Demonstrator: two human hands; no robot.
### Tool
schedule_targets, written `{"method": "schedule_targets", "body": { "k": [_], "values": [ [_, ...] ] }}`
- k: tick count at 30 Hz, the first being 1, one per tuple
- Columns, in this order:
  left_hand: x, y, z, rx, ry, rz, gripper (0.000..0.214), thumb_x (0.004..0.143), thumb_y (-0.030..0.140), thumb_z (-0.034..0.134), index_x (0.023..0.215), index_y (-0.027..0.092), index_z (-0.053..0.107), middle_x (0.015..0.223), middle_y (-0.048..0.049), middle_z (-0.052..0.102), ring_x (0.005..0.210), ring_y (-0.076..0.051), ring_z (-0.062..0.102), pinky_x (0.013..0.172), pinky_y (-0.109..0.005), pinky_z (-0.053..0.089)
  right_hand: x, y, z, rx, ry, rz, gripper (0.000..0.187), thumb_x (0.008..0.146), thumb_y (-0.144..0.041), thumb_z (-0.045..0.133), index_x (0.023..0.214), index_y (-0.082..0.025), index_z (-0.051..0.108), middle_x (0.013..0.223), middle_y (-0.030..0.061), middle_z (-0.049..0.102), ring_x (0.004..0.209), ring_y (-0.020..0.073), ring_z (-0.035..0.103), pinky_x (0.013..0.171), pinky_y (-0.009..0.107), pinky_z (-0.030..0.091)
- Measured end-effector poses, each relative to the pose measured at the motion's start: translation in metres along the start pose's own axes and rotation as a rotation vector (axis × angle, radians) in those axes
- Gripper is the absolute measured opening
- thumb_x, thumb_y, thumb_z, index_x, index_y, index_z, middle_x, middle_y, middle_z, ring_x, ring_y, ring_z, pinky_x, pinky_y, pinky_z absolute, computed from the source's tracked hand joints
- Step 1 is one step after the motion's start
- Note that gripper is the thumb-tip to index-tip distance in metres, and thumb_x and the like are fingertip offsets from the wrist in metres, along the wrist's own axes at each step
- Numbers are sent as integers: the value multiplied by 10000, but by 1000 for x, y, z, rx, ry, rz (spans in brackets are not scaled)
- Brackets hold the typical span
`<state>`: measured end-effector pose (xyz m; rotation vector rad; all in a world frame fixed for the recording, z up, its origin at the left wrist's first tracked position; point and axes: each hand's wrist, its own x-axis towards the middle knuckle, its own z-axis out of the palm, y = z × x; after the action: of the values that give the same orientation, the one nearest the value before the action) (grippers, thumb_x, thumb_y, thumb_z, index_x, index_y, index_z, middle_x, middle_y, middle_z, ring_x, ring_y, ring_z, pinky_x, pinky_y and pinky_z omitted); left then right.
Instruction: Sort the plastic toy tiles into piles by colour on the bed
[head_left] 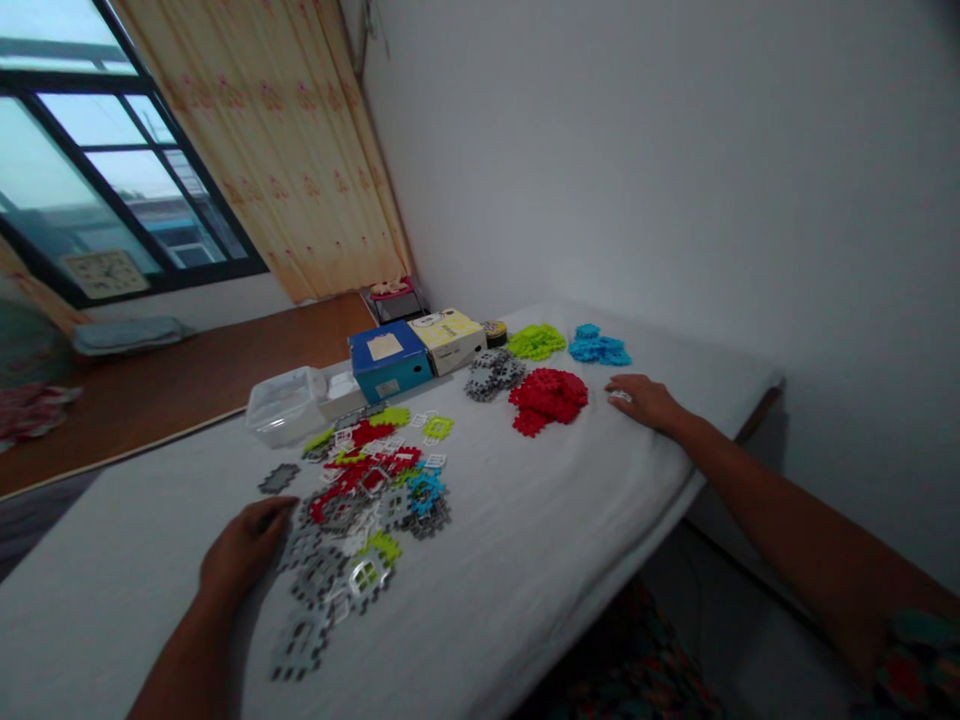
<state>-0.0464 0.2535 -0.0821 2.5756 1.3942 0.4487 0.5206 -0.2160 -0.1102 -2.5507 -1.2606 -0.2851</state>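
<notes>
My left hand (241,548) is at the left edge of a mixed heap of flat interlocking plastic building pieces (345,505), coloured grey, red, lime, blue and white. Its fingers are curled against the grey pieces (304,545); whatever they grip is hidden. Farther right, my right hand (649,402) is low over the cloth with a small white piece (620,396) at its fingertips. Close by lie a red pile (549,398) and a blue pile (598,346) of pieces. Lime (537,342) and grey (495,374) piles sit behind the red one.
A clear plastic tub (286,408), a blue box (390,362), a yellow-and-white box (448,340) and a small round tin (494,333) line the far side. White cloth (510,560) covers the table. A wall (675,180) stands behind it.
</notes>
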Motion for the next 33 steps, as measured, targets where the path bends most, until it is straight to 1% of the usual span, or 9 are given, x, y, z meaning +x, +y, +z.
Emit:
{"method": "schedule_targets", "body": {
  "k": [4,7,9,11,15,20,24,28,33],
  "values": [
    [0,2,-2,-22,-7,-5,361,823,410,504,1050,285,756,1170,-65,740,1034,-294,699,863,-369,559,-2,-4,-13,-13,65,31,397,927,-437,548,1243,-239,683,1414,118,584,1306,320,508,1028,523,444],
    [-2,5,-4,-33,-25,-14,371,842,399,495,1068,267,757,1188,-79,735,1054,-300,694,869,-382,554,-4,-37,-28,37,213,5,374,945,-414,511,1219,-231,690,1336,118,637,1266,315,530,1022,529,444],
    [-3,7,-5,-31,-18,-11,376,848,400,495,1072,257,760,1199,-86,731,1067,-301,690,861,-382,555,-5,-71,-38,137,237,-87,343,964,-358,466,1158,-212,708,1229,118,693,1174,285,591,1010,494,460],
    [-5,9,-5,-23,-5,-8,371,849,398,497,1072,262,761,1201,-73,732,1074,-287,689,865,-366,553,-5,-107,-46,246,187,-227,317,962,-340,472,1117,-214,718,1157,109,721,1108,262,626,998,458,472],
    [-9,13,-5,16,-18,-19,385,862,384,482,1110,257,749,1239,-58,717,1123,-249,671,904,-322,534,1,-176,-49,408,-1,-464,292,949,-343,529,1139,-213,707,1148,93,725,1075,226,654,968,387,492],
    [-12,15,-4,20,-23,-27,376,849,337,498,1119,259,747,1232,-49,720,1125,-226,666,912,-301,520,35,-253,-23,380,-249,-619,331,950,-245,522,1241,-176,664,1244,119,690,1108,218,649,995,363,479],
    [-14,16,-1,-42,1,-31,356,843,339,511,1092,265,754,1194,-25,735,1107,-206,667,927,-283,508,66,-303,16,263,-302,-619,399,945,-137,488,1327,-141,607,1387,131,607,1278,229,542,1087,371,399],
    [-16,18,0,-46,6,-34,341,841,319,518,1084,277,754,1203,-7,731,1123,-197,654,958,-279,489,73,-319,43,219,-246,-598,425,981,-218,491,1403,-183,537,1485,108,517,1345,232,456,1080,395,387],
    [-16,19,-1,-21,-11,-33,366,866,330,482,1106,256,749,1230,-28,716,1134,-204,648,956,-282,485,60,-313,43,167,-187,-637,347,1019,-326,453,1282,-168,616,1348,123,623,1225,223,550,1033,338,396]
  ]
}}
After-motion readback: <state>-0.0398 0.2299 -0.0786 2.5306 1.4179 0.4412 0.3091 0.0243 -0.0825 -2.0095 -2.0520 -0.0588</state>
